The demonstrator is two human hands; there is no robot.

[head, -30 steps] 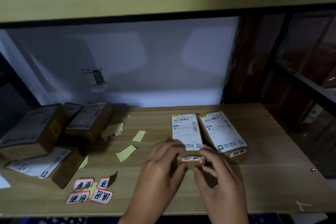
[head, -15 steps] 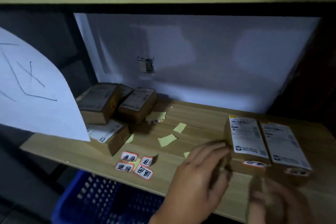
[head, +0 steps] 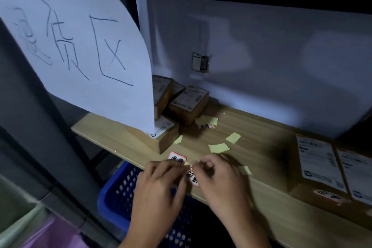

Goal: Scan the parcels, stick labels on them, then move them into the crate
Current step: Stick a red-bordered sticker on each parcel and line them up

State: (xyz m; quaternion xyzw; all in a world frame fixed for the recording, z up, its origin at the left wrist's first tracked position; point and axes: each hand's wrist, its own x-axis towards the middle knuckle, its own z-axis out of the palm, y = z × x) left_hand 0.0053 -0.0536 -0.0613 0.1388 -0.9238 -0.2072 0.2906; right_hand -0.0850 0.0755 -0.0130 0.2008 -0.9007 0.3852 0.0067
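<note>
Shelf [head: 261, 191]: both hands at labels [head: 192, 176].

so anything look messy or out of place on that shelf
Yes: torn yellow backing scraps lie scattered over the wooden shelf, one sticker lies loose by the stacked parcels, and a big handwritten paper sign hangs in front, hiding part of them.

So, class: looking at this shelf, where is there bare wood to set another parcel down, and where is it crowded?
Bare wood lies between the yellow backing scraps and the two labelled parcels at the right, and along the front edge right of the right hand. The left end is crowded: stacked parcels, sticker sheet, and both hands, the left hand included.
</note>
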